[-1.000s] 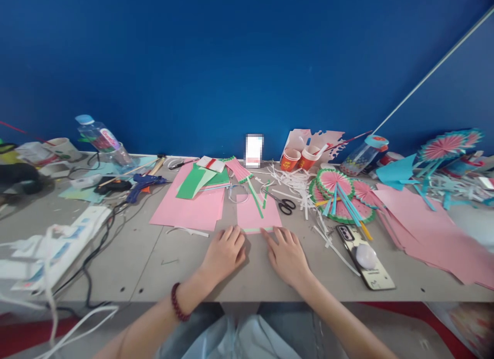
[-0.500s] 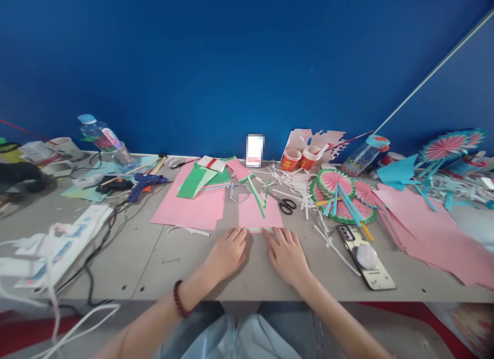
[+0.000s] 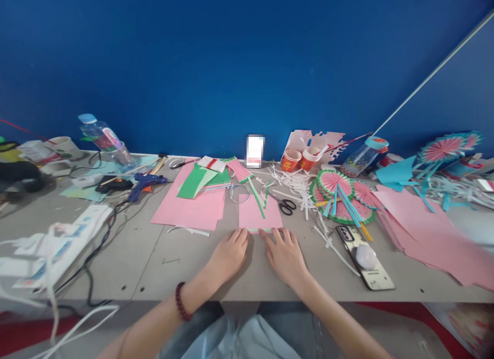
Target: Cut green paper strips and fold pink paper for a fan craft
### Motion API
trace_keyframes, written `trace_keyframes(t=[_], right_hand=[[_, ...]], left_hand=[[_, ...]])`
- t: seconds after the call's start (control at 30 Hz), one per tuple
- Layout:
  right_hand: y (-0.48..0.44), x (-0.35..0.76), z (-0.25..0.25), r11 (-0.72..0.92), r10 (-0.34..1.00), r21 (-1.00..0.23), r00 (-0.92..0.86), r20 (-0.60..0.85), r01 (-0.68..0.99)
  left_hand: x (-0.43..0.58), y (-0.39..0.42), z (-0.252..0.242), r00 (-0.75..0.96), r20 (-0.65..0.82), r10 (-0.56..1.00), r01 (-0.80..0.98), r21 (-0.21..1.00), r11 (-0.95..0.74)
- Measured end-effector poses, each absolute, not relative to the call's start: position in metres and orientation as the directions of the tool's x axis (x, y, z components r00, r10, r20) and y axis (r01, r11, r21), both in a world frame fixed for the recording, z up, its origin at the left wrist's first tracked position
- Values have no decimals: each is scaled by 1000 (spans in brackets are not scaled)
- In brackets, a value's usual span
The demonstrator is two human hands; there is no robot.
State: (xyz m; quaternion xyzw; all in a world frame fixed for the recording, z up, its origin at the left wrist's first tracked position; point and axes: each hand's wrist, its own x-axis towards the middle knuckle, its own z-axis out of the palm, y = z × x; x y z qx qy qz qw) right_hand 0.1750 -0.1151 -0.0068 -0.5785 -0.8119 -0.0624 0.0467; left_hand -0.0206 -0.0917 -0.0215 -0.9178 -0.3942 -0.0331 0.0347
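A small pink paper sheet [image 3: 258, 212] lies flat in front of me, with a thin green strip along its near edge. My left hand [image 3: 228, 256] rests palm down, fingers stretched, fingertips at the sheet's near left corner. Beside it, my right hand [image 3: 284, 255] lies flat too, its fingers touching the near right edge. Neither hand holds anything. Two loose green strips [image 3: 256, 195] lie across the sheet's far part.
Black scissors [image 3: 284, 204] lie just right of the sheet. A larger pink sheet [image 3: 191, 208] and green paper [image 3: 195, 181] are to the left. A phone [image 3: 365, 256], watermelon paper fans [image 3: 339, 194], paper cups [image 3: 299, 158], a glue gun [image 3: 144, 184] and cables [image 3: 96, 245] surround them.
Both hands have shifted slightly toward each other along the sheet's near edge. Nothing else has moved.
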Motion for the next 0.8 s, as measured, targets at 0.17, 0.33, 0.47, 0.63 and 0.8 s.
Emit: trace_keyframes(t=[0.17,0.33,0.47,0.63,0.8], right_hand=[[-115,173,-8,311,937,46,-315,149,949],[-116,175,-9,305,938,34,-307,160,952],[-117,176,-10,292,943,31,-293,161,956],[-117,174,-9,296,940,59,-302,161,953],[-117,175,-9,301,937,40,-303,175,953]], left_hand=[[-20,-93,-19,671,73,738,741,-22,-672],[-18,-98,-19,647,85,758,761,-23,-648],[-5,-110,-16,531,173,830,840,23,-542],[14,-120,-11,353,266,897,913,109,-392],[18,-121,-10,326,268,907,923,116,-366]])
